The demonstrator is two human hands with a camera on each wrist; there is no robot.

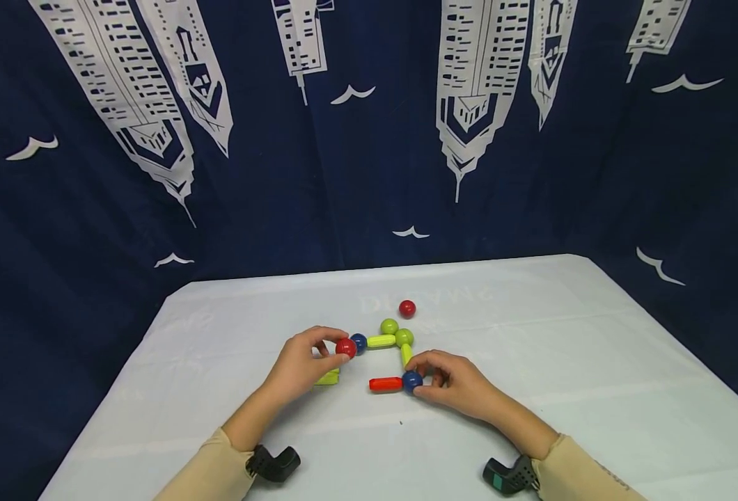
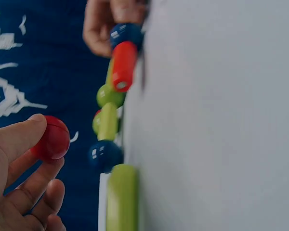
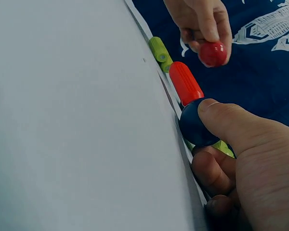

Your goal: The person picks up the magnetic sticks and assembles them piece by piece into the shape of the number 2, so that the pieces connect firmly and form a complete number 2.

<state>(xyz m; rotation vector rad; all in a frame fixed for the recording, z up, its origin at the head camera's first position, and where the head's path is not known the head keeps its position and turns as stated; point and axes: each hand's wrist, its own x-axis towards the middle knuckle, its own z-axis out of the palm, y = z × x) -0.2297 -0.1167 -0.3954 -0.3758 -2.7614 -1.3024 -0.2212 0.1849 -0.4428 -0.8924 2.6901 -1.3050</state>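
Note:
My left hand [image 1: 300,358] pinches a red ball [image 2: 54,138] between thumb and fingertips, raised off the table in the left wrist view. My right hand [image 1: 459,386] holds a blue ball [image 3: 196,122] with its thumb on top and fingers at the side. From that ball a red rod [image 1: 385,385] sticks out to the left. A yellow-green rod [image 1: 406,355] runs from the blue ball towards a green ball [image 1: 404,337]. Another yellow-green rod [image 1: 381,341] links this green ball to a second blue ball [image 2: 106,156], behind the red ball in the head view.
Beyond the linked pieces lie another green ball [image 1: 389,325] and a loose red ball [image 1: 407,309]. Yellow-green rods [image 1: 328,378] lie below the left hand, partly covered by it. A white cloth [image 1: 218,390] covers the table; a dark blue printed curtain [image 1: 356,181] hangs behind.

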